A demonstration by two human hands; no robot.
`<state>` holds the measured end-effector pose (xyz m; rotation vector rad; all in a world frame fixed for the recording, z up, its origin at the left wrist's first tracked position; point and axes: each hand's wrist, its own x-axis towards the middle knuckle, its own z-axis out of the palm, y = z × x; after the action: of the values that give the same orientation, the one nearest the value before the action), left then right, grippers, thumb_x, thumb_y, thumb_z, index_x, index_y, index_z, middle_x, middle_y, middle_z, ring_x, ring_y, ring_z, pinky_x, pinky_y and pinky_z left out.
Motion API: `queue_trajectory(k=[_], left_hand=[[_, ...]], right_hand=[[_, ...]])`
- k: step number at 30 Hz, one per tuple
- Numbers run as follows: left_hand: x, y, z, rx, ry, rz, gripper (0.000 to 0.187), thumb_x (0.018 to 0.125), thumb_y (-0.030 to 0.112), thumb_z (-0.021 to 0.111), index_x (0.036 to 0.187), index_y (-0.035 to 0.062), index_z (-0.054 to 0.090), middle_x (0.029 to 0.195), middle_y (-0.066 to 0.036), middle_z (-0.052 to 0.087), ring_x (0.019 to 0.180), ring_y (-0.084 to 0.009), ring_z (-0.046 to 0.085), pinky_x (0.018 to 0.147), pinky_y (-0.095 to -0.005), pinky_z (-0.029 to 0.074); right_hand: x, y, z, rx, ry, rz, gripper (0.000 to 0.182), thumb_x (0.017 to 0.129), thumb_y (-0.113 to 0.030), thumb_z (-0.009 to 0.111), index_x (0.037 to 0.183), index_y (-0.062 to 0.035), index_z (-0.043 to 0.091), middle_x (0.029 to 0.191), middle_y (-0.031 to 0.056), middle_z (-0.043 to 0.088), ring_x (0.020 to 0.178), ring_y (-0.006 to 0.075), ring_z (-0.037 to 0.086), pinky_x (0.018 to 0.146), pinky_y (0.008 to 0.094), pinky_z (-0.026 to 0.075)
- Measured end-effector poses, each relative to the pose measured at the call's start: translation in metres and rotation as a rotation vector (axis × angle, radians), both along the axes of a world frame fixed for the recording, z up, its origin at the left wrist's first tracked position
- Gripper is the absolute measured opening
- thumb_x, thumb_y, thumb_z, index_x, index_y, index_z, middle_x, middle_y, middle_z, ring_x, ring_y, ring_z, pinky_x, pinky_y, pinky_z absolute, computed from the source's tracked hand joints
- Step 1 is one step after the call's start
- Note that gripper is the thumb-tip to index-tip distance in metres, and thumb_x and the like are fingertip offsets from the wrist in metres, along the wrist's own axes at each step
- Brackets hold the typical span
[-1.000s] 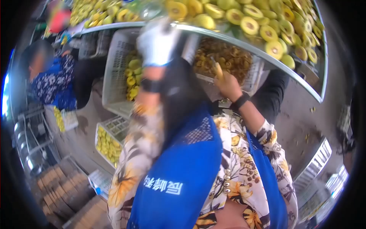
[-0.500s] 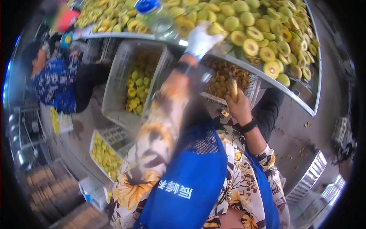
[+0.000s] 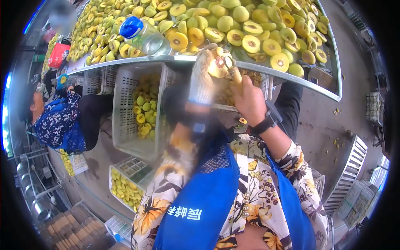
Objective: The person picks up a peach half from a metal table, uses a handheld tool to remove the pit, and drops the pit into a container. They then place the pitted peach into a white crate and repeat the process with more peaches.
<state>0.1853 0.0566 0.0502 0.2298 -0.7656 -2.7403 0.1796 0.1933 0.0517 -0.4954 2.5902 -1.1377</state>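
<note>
My left hand (image 3: 201,79), in a pale knitted glove, has its fingers closed round a peach half (image 3: 216,70) whose cut face shows yellow flesh with a reddish centre. My right hand (image 3: 251,101), bare, grips the wooden handle of a loop-ended pitting tool (image 3: 236,76). Its metal loop is right at the cut face of the fruit. Both hands are over the front edge of a metal-rimmed table (image 3: 300,80) heaped with greenish-yellow peach halves (image 3: 251,43). Below the hands, a basket (image 3: 266,85) with brownish scraps is partly hidden.
A clear bottle with a blue cap (image 3: 146,36) lies on the table's near edge. A white crate (image 3: 125,108) with fruit stands left of my legs, another crate (image 3: 125,189) nearer. At left sits a co-worker (image 3: 62,112). A slatted white crate (image 3: 348,175) is at right.
My left hand has come back from the fruit pile with a peach half, toward my right hand. The tool's loop has met the fruit. The view has shifted slightly.
</note>
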Motion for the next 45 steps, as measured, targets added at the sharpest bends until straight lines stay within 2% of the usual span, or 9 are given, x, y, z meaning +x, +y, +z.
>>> queue_trajectory(k=[11,14,21,27,33,36,40,43,45], left_hand=[[0.005,0.013,0.002,-0.153,-0.021,0.055,0.029,0.086,0.013,0.054,0.112,0.0024,0.048,0.098,-0.016,0.057,0.085,-0.026,0.059,0.074,-0.0361,0.05],[0.008,0.014,-0.003,-0.408,-0.103,0.055,0.038,0.09,0.033,0.046,0.111,0.0009,0.048,0.102,-0.017,0.055,0.091,-0.0248,0.057,0.079,-0.0354,0.048],[0.001,-0.011,-0.005,0.066,-0.157,-0.33,0.047,0.089,0.049,0.043,0.102,0.0043,0.052,0.083,-0.018,0.059,0.07,-0.0291,0.059,0.061,-0.0372,0.05],[-0.001,0.008,-0.021,-0.683,-0.17,0.203,0.05,0.094,0.044,0.034,0.1,-0.0037,0.05,0.085,-0.016,0.058,0.071,-0.0226,0.059,0.062,-0.0314,0.05],[0.006,0.001,-0.002,-0.27,-0.185,-0.209,0.053,0.091,0.051,0.038,0.095,0.0002,0.052,0.077,-0.011,0.057,0.069,-0.0223,0.055,0.064,-0.031,0.047],[-0.012,-0.019,-0.014,0.093,0.03,-0.435,0.06,0.087,0.056,0.042,0.106,-0.0011,0.049,0.088,-0.015,0.058,0.083,-0.0268,0.058,0.071,-0.0391,0.05],[0.002,0.008,-0.015,-0.398,-0.176,0.275,0.038,0.093,0.038,0.045,0.101,0.0016,0.053,0.085,-0.011,0.058,0.074,-0.0184,0.057,0.065,-0.0309,0.048],[0.008,0.018,0.0,-0.57,-0.316,0.233,0.032,0.091,0.033,0.049,0.099,0.0019,0.054,0.084,-0.01,0.058,0.07,-0.0185,0.057,0.061,-0.0306,0.049],[0.001,0.012,-0.008,-0.288,-0.401,0.166,0.03,0.089,0.032,0.052,0.094,0.0021,0.055,0.077,-0.008,0.056,0.064,-0.0169,0.055,0.053,-0.0297,0.047]], right_hand=[[0.013,-0.002,0.011,0.009,0.047,0.056,0.024,0.082,-0.016,0.053,0.091,0.003,0.041,0.067,0.0286,0.056,0.068,0.0464,0.054,0.059,0.0514,0.042],[0.015,0.0,0.003,-0.002,0.021,0.086,0.021,0.081,-0.013,0.051,0.088,0.003,0.04,0.065,0.028,0.055,0.066,0.0464,0.054,0.058,0.0519,0.042],[0.011,0.001,0.0,0.034,0.04,0.183,0.017,0.077,-0.008,0.049,0.087,0.0023,0.04,0.064,0.028,0.055,0.064,0.0459,0.054,0.057,0.0525,0.042],[0.01,-0.004,-0.012,-0.138,-0.026,0.121,0.02,0.078,-0.012,0.052,0.086,0.0041,0.043,0.068,0.0287,0.056,0.069,0.0459,0.055,0.06,0.0505,0.044],[0.011,-0.003,-0.006,0.042,-0.15,0.102,0.023,0.078,-0.016,0.055,0.088,0.0034,0.048,0.075,0.0281,0.058,0.075,0.0451,0.056,0.062,0.048,0.045],[-0.005,-0.003,-0.017,0.108,0.221,0.44,0.022,0.08,-0.017,0.055,0.089,0.0025,0.051,0.074,0.0275,0.058,0.074,0.0452,0.056,0.061,0.0473,0.045],[0.001,-0.002,0.013,-0.085,-0.051,0.182,0.023,0.08,-0.018,0.054,0.09,0.0026,0.052,0.078,0.0281,0.059,0.077,0.0447,0.057,0.063,0.0463,0.046],[0.013,-0.011,0.003,-0.112,-0.191,0.068,0.024,0.079,-0.017,0.054,0.092,0.003,0.051,0.081,0.029,0.059,0.08,0.0451,0.056,0.067,0.0465,0.046],[0.024,-0.016,-0.007,-0.127,-0.205,-0.023,0.024,0.078,-0.016,0.053,0.092,0.0032,0.051,0.081,0.0294,0.059,0.081,0.0456,0.056,0.068,0.0471,0.046]])
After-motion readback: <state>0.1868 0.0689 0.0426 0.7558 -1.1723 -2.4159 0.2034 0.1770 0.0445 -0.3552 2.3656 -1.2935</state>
